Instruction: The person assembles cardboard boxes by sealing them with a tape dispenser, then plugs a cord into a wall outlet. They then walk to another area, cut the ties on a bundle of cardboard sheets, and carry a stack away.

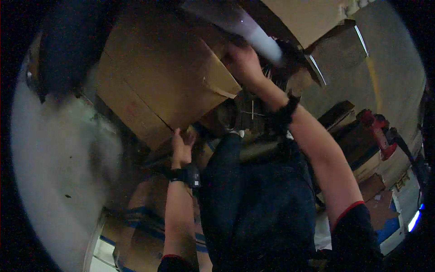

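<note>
A large brown cardboard box [158, 72] fills the upper left middle, tilted, with a dark seam along its near side. My left hand [182, 146] is at its lower edge, the fingers curled against the cardboard beside the seam. At the box's right edge, above a bent, torn-looking flap [220, 88], is my right hand [243, 63]. Its fingers are blurred and partly lost in shadow, so their grip cannot be made out. Both wrists wear dark bands.
Another cardboard piece [308, 20] juts in at the upper right. A pale, blurred tube-like shape [263, 43] lies beyond my right hand. A red object [378, 133] with dark parts stands at the right. More cardboard [140, 242] lies at the lower left, near a pale floor [54, 181].
</note>
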The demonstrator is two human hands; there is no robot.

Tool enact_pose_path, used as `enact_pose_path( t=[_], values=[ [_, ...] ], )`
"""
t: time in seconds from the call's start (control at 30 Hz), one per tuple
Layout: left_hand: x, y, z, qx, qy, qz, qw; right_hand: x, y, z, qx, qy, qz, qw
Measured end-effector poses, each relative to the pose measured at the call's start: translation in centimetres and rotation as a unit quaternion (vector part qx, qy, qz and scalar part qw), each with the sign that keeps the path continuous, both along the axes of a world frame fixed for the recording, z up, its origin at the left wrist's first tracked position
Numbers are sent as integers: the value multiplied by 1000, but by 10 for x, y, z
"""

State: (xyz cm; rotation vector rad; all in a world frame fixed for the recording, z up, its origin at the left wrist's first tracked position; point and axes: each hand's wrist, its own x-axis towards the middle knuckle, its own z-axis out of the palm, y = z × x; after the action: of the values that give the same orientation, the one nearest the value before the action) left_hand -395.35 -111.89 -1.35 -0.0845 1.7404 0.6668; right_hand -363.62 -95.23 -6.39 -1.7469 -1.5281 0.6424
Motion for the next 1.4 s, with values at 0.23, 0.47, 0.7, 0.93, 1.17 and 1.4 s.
enact_pose_path(
  t=[0.23, 0.47, 0.7, 0.93, 1.17, 1.4],
  values=[
    [115, 23, -15, 65, -187, -135, 971, -2, 169, -8, 50, -553, 73, 829],
    [84, 14, 30, 93, -45, -280, 954, -28, 25, 163, -47, -444, 318, 836],
    [74, -11, 21, 65, -38, -304, 950, 91, -134, 204, -53, -356, 304, 882],
    [99, -29, 19, 69, -44, -283, 956, 163, -119, 212, 17, -341, 44, 939],
    [89, -34, 2, 15, -132, 99, 986, 151, -148, 206, -11, -337, 65, 939],
    [-8, 20, -38, 82, -256, 362, 893, 135, -154, 218, -18, -298, 66, 952]
  ],
)
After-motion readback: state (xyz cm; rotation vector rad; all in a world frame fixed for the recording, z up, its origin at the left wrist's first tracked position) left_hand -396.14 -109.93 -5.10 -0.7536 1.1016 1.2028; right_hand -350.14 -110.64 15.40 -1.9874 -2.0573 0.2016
